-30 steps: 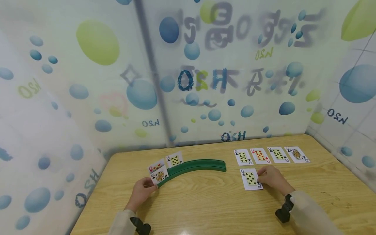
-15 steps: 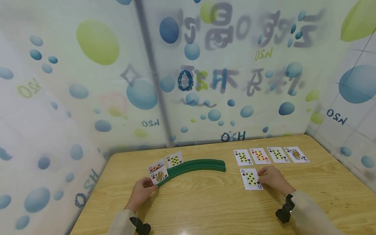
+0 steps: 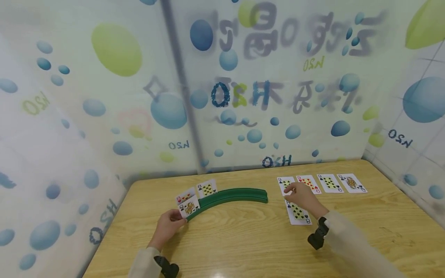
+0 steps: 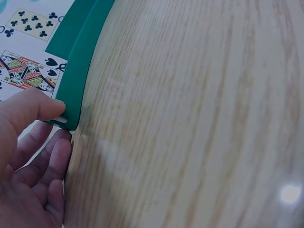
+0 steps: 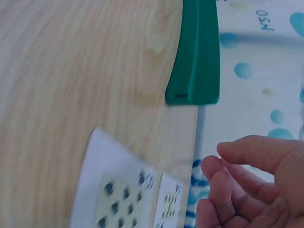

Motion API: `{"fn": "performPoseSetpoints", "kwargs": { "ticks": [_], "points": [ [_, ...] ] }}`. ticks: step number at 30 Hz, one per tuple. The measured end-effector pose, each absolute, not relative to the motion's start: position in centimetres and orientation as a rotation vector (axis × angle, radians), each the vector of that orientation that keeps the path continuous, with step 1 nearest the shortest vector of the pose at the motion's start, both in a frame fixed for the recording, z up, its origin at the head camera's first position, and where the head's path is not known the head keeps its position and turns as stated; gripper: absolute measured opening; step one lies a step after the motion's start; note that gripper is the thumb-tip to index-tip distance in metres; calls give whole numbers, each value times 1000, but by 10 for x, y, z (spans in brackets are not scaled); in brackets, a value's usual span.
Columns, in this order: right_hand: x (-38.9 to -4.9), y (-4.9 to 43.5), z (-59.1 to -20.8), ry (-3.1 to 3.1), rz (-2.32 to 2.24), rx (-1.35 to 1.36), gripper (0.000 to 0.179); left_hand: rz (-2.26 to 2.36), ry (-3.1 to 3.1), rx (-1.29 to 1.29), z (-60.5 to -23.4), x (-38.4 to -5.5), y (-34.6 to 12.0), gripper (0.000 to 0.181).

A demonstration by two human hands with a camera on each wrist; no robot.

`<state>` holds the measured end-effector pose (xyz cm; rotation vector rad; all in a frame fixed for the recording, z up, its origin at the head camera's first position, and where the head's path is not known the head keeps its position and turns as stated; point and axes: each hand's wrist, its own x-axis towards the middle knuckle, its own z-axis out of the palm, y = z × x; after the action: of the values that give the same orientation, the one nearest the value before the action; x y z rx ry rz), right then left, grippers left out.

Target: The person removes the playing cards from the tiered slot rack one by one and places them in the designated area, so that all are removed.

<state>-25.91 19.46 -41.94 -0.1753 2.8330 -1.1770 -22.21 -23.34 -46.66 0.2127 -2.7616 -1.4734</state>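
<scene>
Surface: a broad, pale wood-grained surface with rounded far corners is spread under both hands; a spot of light is reflected near its front edge, between the forearms.
Left hand: the end of a green, smooth, curved card holder is held by the left hand, with the thumb laid over its edge.
Holder: from the left hand it is curved away toward the space between the hands.
Held cards: just beyond the left hand, a white queen of spades is leaned in the holder; a red-heart card and a black-club card are propped behind.
Right hand: a narrow shape is made by the right hand, thumb and fingertips brought close, fingers loosely bent.
Flat cards: a white spade card is partly covered from view by the right hand; a row of four white playing cards is laid beyond that hand and to its right.
Room: beyond both hands the surface is enclosed by pale walls printed with blue and green bubbles and reversed lettering; the far wall is crossed by a dark upright band.
</scene>
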Motion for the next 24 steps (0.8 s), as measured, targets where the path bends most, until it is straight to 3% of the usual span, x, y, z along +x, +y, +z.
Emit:
{"fn": "performPoseSetpoints", "kwargs": {
  "ticks": [24],
  "points": [
    [-313,74,-410,2751,-1345,-482,11,-1501,-2689,138,-470,-221,-233,30]
  ]
}}
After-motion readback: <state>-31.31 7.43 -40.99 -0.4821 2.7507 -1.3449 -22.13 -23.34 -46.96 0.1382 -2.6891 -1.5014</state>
